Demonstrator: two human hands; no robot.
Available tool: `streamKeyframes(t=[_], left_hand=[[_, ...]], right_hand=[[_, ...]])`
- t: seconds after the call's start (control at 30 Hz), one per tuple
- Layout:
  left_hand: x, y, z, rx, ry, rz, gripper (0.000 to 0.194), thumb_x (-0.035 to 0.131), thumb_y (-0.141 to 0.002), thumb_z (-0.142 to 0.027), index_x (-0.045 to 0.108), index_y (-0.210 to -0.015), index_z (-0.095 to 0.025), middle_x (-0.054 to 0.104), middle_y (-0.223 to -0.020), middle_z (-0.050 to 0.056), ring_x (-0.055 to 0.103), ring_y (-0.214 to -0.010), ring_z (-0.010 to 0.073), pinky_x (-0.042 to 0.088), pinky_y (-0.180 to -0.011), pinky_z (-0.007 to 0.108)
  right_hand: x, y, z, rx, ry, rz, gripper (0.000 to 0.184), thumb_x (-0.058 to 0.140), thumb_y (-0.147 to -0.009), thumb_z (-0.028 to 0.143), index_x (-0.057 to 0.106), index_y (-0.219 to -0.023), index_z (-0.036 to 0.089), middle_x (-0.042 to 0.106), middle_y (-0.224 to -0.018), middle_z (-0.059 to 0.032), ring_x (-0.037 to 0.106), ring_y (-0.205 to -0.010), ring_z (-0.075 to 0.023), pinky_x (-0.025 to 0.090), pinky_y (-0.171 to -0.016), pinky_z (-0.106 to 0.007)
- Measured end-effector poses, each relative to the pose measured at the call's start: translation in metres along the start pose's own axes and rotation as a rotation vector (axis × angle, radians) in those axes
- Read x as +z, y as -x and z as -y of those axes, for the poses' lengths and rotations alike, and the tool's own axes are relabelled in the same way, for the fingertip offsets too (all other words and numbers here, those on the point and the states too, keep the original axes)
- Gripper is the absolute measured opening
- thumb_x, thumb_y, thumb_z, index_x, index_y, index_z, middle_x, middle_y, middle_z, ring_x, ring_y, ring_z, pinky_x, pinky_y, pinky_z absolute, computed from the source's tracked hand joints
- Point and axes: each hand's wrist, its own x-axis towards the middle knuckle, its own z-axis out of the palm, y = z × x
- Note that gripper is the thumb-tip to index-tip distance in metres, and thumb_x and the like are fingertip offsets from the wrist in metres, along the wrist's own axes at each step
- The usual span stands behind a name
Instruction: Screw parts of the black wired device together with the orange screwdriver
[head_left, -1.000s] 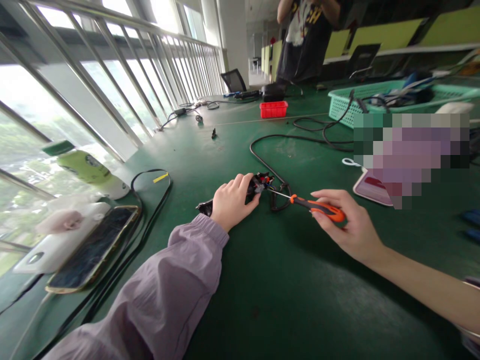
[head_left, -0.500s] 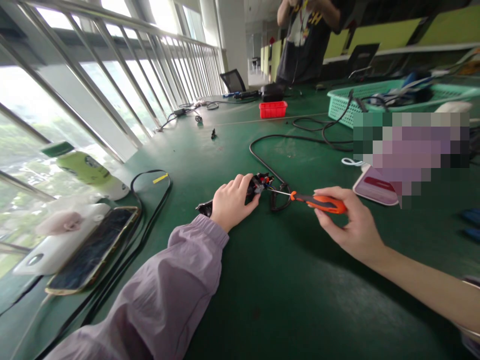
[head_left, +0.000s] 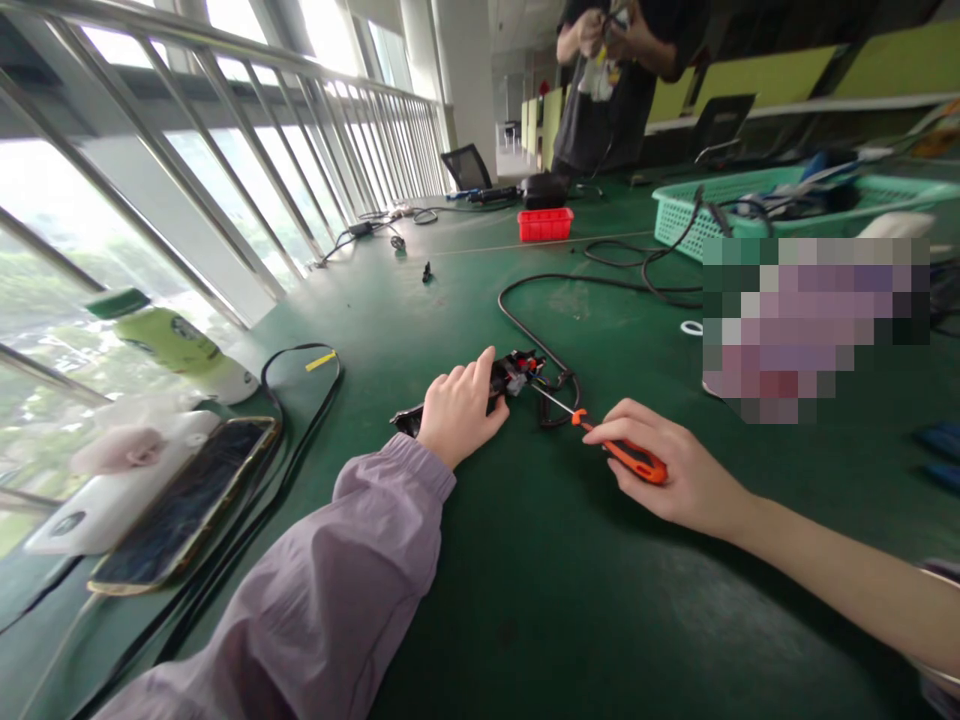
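My left hand (head_left: pixel 461 408) is wrapped over a long black corded device (head_left: pixel 517 374) and holds it down on the green table (head_left: pixel 525 560). The device's right end is opened up, with small red, grey and blue parts and wires showing; my palm hides its middle. In my right hand (head_left: pixel 675 475) is an orange and black screwdriver (head_left: pixel 636 461), gripped by its handle. The thin shaft slants up to the left, its tip at the device's opened end. Whether the tip touches a screw, I cannot tell. A black cord (head_left: pixel 576 385) loops beside that end.
On the left are a green-capped bottle (head_left: pixel 180 345), a phone (head_left: pixel 187 510), a white device (head_left: pixel 112 490) and black cables (head_left: pixel 289 470). Farther off stand a red basket (head_left: pixel 545 225) and a full green basket (head_left: pixel 682 222). A person (head_left: pixel 611 90) stands beyond the table.
My right hand and the screwdriver handle have dropped lower and slightly left, so the shaft slants more steeply. The left index finger has lifted a little. The person's hands have come lower into view.
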Motion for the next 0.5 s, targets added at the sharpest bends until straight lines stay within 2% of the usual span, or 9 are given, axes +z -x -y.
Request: streamKeyframes(t=[0.13,0.3,0.37,0.5], left_hand=[[-0.002,0.001,0.001,0.011,-0.034,0.019,0.053,0.046,-0.084,-0.034,0.038,-0.131,-0.011,0.066,-0.099,0.008,0.061,-0.09,0.0222,0.044,-0.074,0.032],[-0.003,0.006,0.013,-0.01,-0.048,0.023,0.051,0.045,-0.086,-0.035,0.038,-0.132,-0.013,0.065,-0.107,0.008,0.062,-0.093,0.0219,0.044,-0.073,0.031],[-0.003,0.01,0.025,-0.069,-0.061,0.016,0.052,0.045,-0.086,-0.035,0.038,-0.132,-0.013,0.064,-0.11,0.01,0.062,-0.095,0.0228,0.044,-0.074,0.031],[-0.002,0.018,0.054,-0.27,-0.108,-0.008,0.051,0.046,-0.085,-0.036,0.042,-0.13,-0.013,0.063,-0.109,0.011,0.061,-0.094,0.0264,0.044,-0.074,0.034]], right_hand=[[0.0,0.0,0.0,-0.076,0.088,0.138,0.023,0.051,-0.075,0.009,0.055,-0.095,0.02,0.053,-0.089,-0.0031,0.051,-0.075,-0.0147,0.041,-0.069,-0.03],[0.001,0.0,-0.001,-0.101,0.069,0.15,0.024,0.051,-0.077,0.01,0.055,-0.099,0.021,0.054,-0.092,-0.0041,0.051,-0.079,-0.0155,0.041,-0.072,-0.03],[0.0,0.0,-0.002,-0.114,0.063,0.146,0.024,0.051,-0.078,0.011,0.055,-0.099,0.021,0.055,-0.093,-0.0044,0.051,-0.081,-0.0159,0.041,-0.075,-0.031],[0.0,0.001,-0.002,-0.144,0.068,0.161,0.023,0.05,-0.078,0.01,0.055,-0.098,0.021,0.058,-0.092,-0.0041,0.052,-0.083,-0.0164,0.041,-0.077,-0.032]])
